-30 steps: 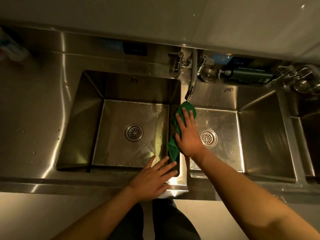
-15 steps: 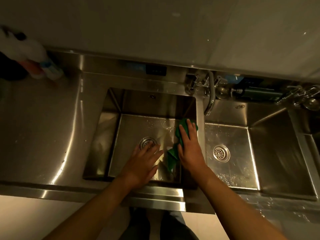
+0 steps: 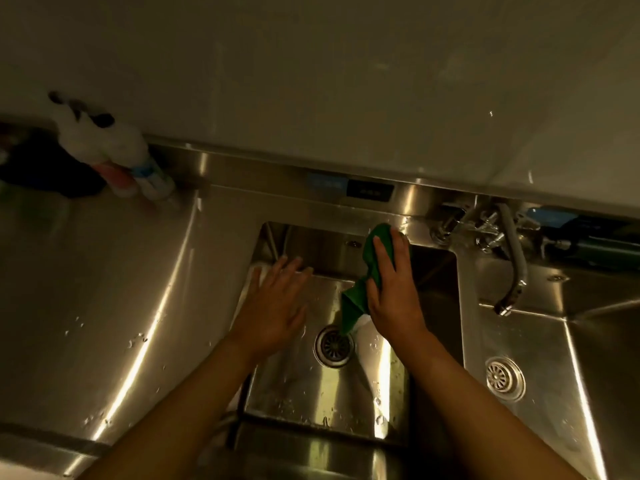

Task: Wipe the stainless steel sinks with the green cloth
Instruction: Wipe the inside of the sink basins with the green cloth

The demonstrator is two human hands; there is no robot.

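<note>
Two stainless steel sinks sit side by side: the left sink (image 3: pixel 311 386) with a round drain (image 3: pixel 334 345), and the right sink (image 3: pixel 554 341) beyond a steel divider. My right hand (image 3: pixel 391 289) lies flat with straight fingers on the green cloth (image 3: pixel 370 268), pressing it against the left sink's far right corner; the cloth's tail hangs down towards the drain. My left hand (image 3: pixel 277 306) hovers open with spread fingers over the left side of the same basin, holding nothing.
A curved tap (image 3: pixel 512 261) hangs over the right sink's back left corner, with valves behind it. Spray bottles (image 3: pixel 117 157) stand at the back left of the wet steel counter (image 3: pixel 104 289). A wall rises behind.
My right hand slid the cloth from the divider between the sinks into the left basin and up to its far right corner. My left hand left the front rim and moved over the basin.
</note>
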